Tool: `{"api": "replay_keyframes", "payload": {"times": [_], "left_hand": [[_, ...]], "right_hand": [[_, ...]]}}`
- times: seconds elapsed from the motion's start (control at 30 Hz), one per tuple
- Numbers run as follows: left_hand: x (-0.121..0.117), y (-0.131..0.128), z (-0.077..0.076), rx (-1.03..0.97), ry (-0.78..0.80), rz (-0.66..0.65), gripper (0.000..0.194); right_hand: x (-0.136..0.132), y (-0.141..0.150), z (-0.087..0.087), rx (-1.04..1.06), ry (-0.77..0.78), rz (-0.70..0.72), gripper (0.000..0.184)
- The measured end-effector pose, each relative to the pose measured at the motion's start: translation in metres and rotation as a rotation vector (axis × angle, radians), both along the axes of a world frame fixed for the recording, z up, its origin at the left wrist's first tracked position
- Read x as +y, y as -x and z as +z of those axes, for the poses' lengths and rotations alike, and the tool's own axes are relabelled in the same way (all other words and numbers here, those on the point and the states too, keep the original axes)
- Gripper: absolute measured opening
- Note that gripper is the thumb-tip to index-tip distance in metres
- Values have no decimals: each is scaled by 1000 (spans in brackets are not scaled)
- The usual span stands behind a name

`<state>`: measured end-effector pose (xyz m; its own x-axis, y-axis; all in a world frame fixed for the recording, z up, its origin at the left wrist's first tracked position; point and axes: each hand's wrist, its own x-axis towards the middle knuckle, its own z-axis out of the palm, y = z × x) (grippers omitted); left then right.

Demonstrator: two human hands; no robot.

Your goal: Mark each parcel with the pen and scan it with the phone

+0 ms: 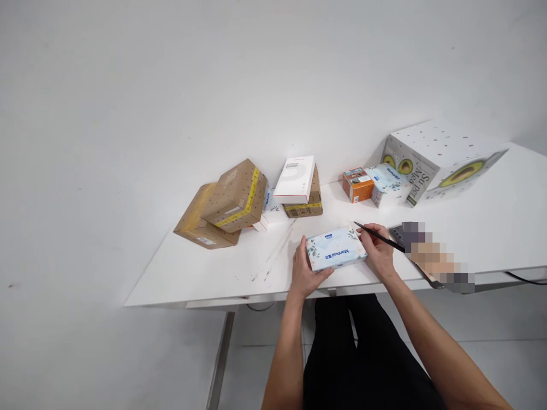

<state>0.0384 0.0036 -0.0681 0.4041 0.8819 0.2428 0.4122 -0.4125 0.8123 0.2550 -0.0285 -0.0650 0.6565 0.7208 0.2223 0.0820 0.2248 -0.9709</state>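
A light-blue floral tissue box (335,249) marked "Manhua" is in front of me at the table's near side. Its left end is gripped by my left hand (304,272), thumb along the near edge and fingers behind. My right hand (378,250) is closed around a slim black pen-like tool (382,237), whose narrow tip points left, over the box's far right corner. The same hand is against the box's right end; some of its fingers are hidden. I cannot make out whether the tool is a pen or a knife.
Brown cartons (235,196) are stacked at left on the white table (171,279). A white power bank box (294,179) lies on another carton (316,199). At right stand an orange box (358,185), a second tissue box (387,185), an avocado carton (444,159) and a phone (397,233), partly blurred.
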Motion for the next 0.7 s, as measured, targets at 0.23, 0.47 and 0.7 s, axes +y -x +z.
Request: {"api": "replay_keyframes", "payload": {"times": [0.23, 0.47, 0.7], "left_hand": [[0, 0, 3, 29, 19, 10, 113], [1, -1, 4, 24, -13, 5, 112], [0, -1, 7, 62, -60, -2, 110]], "right_hand": [[5, -8, 13, 180, -107, -167, 21], [-5, 5, 54, 275, -254, -25, 13], [-4, 32, 87, 62, -123, 366, 17]]}}
